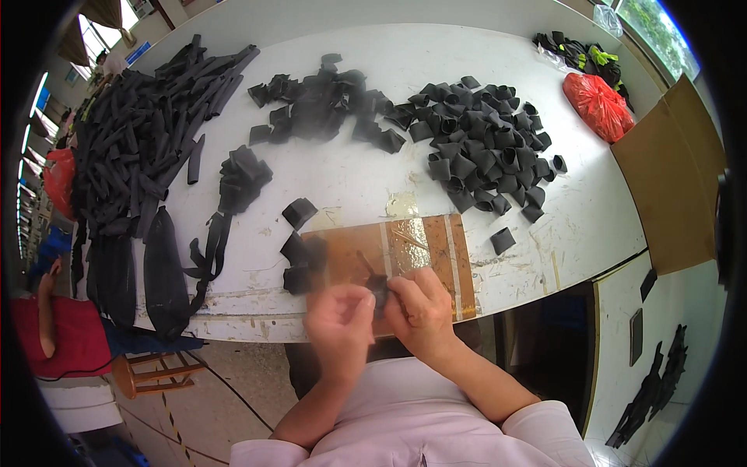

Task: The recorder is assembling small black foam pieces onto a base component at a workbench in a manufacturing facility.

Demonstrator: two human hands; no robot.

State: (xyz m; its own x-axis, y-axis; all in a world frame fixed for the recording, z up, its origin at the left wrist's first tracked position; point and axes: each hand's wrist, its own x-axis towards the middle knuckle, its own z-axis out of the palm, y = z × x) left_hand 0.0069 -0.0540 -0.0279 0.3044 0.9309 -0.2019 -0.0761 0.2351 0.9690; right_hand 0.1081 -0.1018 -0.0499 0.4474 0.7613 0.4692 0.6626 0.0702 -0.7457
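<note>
At the table's front edge, my right hand [424, 311] pinches a small black fabric piece [377, 286] over a brown board [354, 241]. Right beside it is my left hand [340, 323], slightly blurred, its fingers curled and pressed together. What those fingers hold, if anything, is hidden. Clear tape strips [408, 245] cross the board. Left of the board lie a few folded black pieces [299, 212], the lower ones partly on its edge. A single black loop [503, 240] rests to the right.
Black fabric loops [482, 148] pile up at the back right, flat black pieces [319, 101] at the back middle. Long black strips [148, 132] heap at the left, some hanging over the edge. A red bag [597, 107] and a cardboard sheet [668, 175] stand right. Another person's arm [47, 315] shows left.
</note>
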